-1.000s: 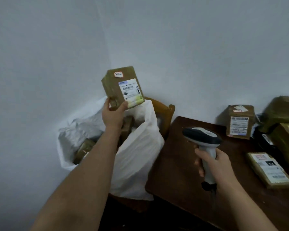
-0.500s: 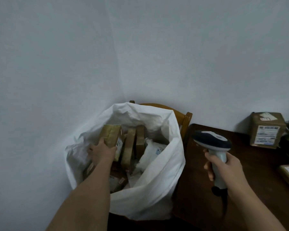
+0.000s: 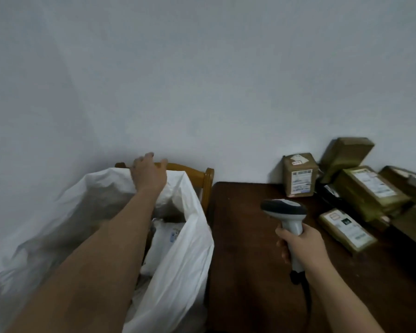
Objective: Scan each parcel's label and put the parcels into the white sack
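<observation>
Grey walls meet in a corner behind our white sack (image 3: pixel 178 260), which sits on a wooden chair (image 3: pixel 208 179). Parcels wait on the dark table (image 3: pixel 250 248) beside the sack; the flat parcel (image 3: pixel 346 229) lies nearest. Our left hand (image 3: pixel 148 175) is above the sack's far rim, fingers loose, holding nothing. Our right hand (image 3: pixel 300 246) grips the scanner (image 3: pixel 285 212). We think the floppy sack could tip off the chair if we bump it.

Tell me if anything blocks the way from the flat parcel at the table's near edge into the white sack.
Nothing visible does. The flat parcel lies on the table, and bare tabletop runs from it to the white sack, whose mouth gapes open. The left hand is at the sack's far rim.
</observation>
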